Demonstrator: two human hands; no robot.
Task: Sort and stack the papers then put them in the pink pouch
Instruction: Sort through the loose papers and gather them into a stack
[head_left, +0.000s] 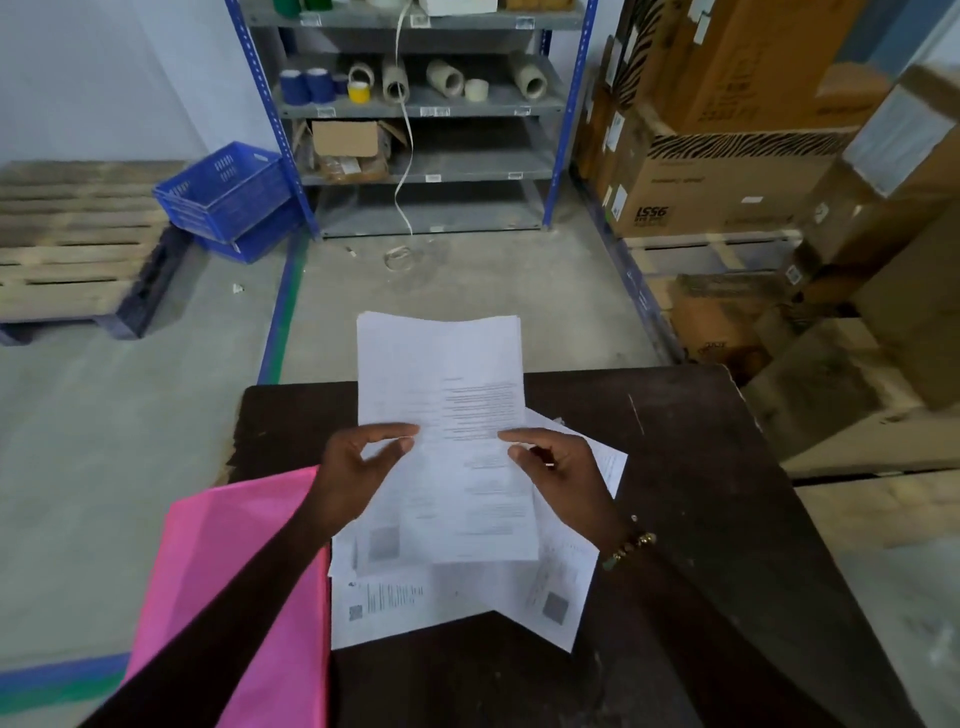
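Left hand (358, 467) and right hand (558, 473) both pinch one stack of white printed papers (441, 395), lifted above the dark wooden table (701, 467). At least three loose sheets (415, 603) lie under the grip; one flat pink pouch (228, 571) overhangs the table's left edge.

Bare forearms; beaded bracelet (628, 548) on right wrist.

The print on the held stack of papers (447, 415) is blurring past reading; the pink pouch (218, 582) is running off the bottom edge, an arm covering part; loose sheets (415, 603) are lying half hidden under the stack.
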